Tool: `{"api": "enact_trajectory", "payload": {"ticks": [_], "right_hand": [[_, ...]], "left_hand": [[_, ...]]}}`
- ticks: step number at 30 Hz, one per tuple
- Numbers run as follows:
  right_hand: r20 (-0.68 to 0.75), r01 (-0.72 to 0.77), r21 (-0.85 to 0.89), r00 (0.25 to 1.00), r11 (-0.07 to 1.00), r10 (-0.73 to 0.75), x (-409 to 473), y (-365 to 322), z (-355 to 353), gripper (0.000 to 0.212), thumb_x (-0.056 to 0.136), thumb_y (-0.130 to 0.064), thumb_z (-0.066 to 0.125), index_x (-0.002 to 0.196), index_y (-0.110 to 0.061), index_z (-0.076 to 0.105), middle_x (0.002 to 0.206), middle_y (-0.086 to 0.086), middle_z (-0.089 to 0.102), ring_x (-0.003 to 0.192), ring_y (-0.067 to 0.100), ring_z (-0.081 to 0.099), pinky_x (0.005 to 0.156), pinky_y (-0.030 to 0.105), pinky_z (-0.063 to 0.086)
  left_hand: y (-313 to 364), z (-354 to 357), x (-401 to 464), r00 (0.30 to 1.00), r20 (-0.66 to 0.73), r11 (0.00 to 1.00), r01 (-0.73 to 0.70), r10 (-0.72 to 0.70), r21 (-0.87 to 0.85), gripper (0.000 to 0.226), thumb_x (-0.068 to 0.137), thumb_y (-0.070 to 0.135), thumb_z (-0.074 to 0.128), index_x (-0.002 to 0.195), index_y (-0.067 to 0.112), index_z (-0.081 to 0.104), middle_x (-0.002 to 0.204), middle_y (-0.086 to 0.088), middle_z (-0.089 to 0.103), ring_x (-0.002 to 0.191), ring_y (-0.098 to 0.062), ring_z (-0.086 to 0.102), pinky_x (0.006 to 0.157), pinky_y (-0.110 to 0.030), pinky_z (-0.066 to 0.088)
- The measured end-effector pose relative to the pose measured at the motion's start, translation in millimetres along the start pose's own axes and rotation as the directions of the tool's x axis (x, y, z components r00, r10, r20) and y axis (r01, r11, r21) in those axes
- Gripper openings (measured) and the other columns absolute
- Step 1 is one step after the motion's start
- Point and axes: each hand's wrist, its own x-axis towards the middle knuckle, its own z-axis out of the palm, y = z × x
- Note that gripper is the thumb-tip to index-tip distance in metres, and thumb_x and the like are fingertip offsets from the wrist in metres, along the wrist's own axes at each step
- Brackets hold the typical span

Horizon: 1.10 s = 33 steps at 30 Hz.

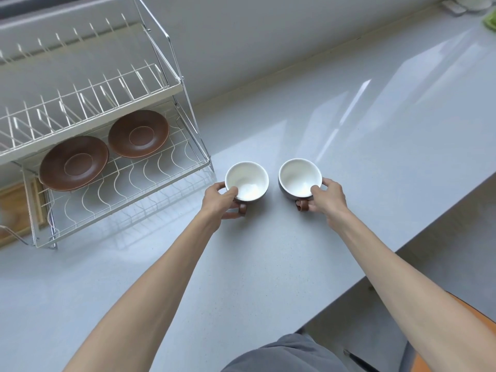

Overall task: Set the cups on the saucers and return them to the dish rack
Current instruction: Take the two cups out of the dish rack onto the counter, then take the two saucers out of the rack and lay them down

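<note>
Two cups, white inside and dark outside with brown handles, stand upright side by side on the grey counter. My left hand point(221, 201) grips the left cup point(248, 179) by its rim and handle. My right hand point(326, 197) grips the right cup point(298, 177) the same way. Two brown saucers lie flat on the lower shelf of the white wire dish rack point(126, 183): the left saucer point(73, 162) near the front, the right saucer point(138, 132) farther back. Both saucers are bare.
The rack's upper shelf point(88, 100) of upright prongs overhangs the saucers. A wooden board point(16, 208) lies left of the rack. The counter's front edge point(429, 229) runs diagonally at the right. Pale items sit at the far right corner point(468, 2).
</note>
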Motion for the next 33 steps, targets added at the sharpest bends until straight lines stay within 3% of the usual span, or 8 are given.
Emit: {"api": "enact_trajectory", "payload": {"ticks": [6, 9, 13, 16, 21, 24, 29, 33], "right_hand": [[0.004, 0.011, -0.128, 1.000, 0.992, -0.011, -6.7, -6.6, -1.9, 0.042, 0.086, -0.017, 0.044, 0.125, -0.016, 0.057, 0.122, 0.016, 0.066, 0.087, 0.033, 0.076, 0.075, 0.042, 0.064], [-0.026, 0.048, -0.378, 0.998, 0.924, -0.063, -12.0, -16.2, -1.7, 0.034, 0.081, -0.034, 0.044, 0.099, -0.010, 0.061, 0.101, 0.014, 0.073, 0.088, 0.036, 0.072, 0.085, 0.047, 0.060], [0.004, 0.131, -0.802, 0.977, 0.583, -0.215, -37.0, -40.1, -3.9, 0.024, 0.096, -0.025, 0.041, 0.089, -0.005, 0.051, 0.093, 0.013, 0.057, 0.085, 0.033, 0.053, 0.075, 0.033, 0.042], [0.051, 0.185, -0.933, 0.917, 0.307, -0.395, -49.2, -53.6, 0.5, 0.019, 0.098, -0.020, 0.041, 0.086, -0.010, 0.052, 0.101, 0.015, 0.066, 0.080, 0.032, 0.051, 0.067, 0.029, 0.034], [0.200, 0.346, -0.917, 0.828, 0.196, -0.524, -75.6, -82.3, 29.3, 0.018, 0.097, -0.022, 0.041, 0.087, -0.010, 0.050, 0.100, 0.014, 0.069, 0.079, 0.034, 0.056, 0.064, 0.030, 0.032], [0.335, 0.459, -0.878, 0.792, 0.136, -0.511, -88.9, -96.1, 54.6, 0.029, 0.099, -0.031, 0.044, 0.111, -0.009, 0.060, 0.112, 0.015, 0.068, 0.101, 0.036, 0.063, 0.073, 0.033, 0.035], [0.530, 0.590, -0.807, 0.748, 0.035, -0.399, -106.9, -117.2, 105.6, 0.043, 0.099, -0.039, 0.046, 0.134, -0.017, 0.057, 0.132, 0.010, 0.062, 0.124, 0.033, 0.057, 0.096, 0.036, 0.043], [0.630, 0.664, -0.746, 0.679, -0.052, -0.377, -119.8, -134.6, 143.7, 0.042, 0.098, -0.039, 0.046, 0.132, -0.018, 0.058, 0.128, 0.008, 0.064, 0.120, 0.031, 0.059, 0.086, 0.035, 0.043]], "left_hand": [[5.5, -1.9, -8.1, 1.000, 0.006, 0.998, -0.016, 0.016, 0.062, 0.048, 0.094, 0.008, 0.054, 0.141, 0.012, 0.047, 0.086, -0.006, 0.070, 0.079, -0.025, 0.074, 0.056, -0.029, 0.062], [6.2, -8.3, -11.0, 0.999, 0.039, 0.993, -0.018, 0.014, 0.118, 0.051, 0.094, 0.015, 0.056, 0.144, 0.013, 0.046, 0.095, -0.007, 0.070, 0.096, -0.028, 0.075, 0.073, -0.038, 0.063], [11.4, -23.9, -21.5, 0.995, 0.094, 0.967, -0.048, 0.024, 0.252, 0.048, 0.098, 0.022, 0.055, 0.145, 0.016, 0.047, 0.112, -0.010, 0.064, 0.090, -0.026, 0.066, 0.087, -0.043, 0.059], [16.1, -41.7, -31.8, 0.992, 0.114, 0.913, -0.101, 0.060, 0.395, 0.049, 0.099, 0.027, 0.054, 0.146, 0.019, 0.047, 0.122, -0.012, 0.063, 0.099, -0.029, 0.066, 0.085, -0.039, 0.054], [31.4, -84.9, -57.9, 0.970, 0.163, 0.550, -0.238, 0.181, 0.801, 0.049, 0.099, 0.039, 0.051, 0.146, 0.026, 0.047, 0.139, -0.005, 0.063, 0.130, -0.028, 0.055, 0.105, -0.036, 0.043], [43.6, -111.1, -79.9, 0.969, 0.206, 0.349, -0.242, 0.138, 0.905, 0.050, 0.102, 0.040, 0.048, 0.150, 0.029, 0.041, 0.150, -0.002, 0.052, 0.136, -0.022, 0.049, 0.103, -0.031, 0.037], [54.3, -152.8, -96.1, 0.976, 0.132, 0.215, -0.169, 0.176, 0.962, 0.052, 0.102, 0.043, 0.047, 0.153, 0.033, 0.038, 0.154, -0.005, 0.047, 0.137, -0.027, 0.048, 0.107, -0.035, 0.037], [58.8, -183.2, -102.0, 0.975, 0.069, 0.177, -0.107, 0.209, 0.978, 0.052, 0.101, 0.046, 0.046, 0.152, 0.033, 0.038, 0.151, -0.007, 0.050, 0.135, -0.030, 0.050, 0.108, -0.041, 0.041]]}}
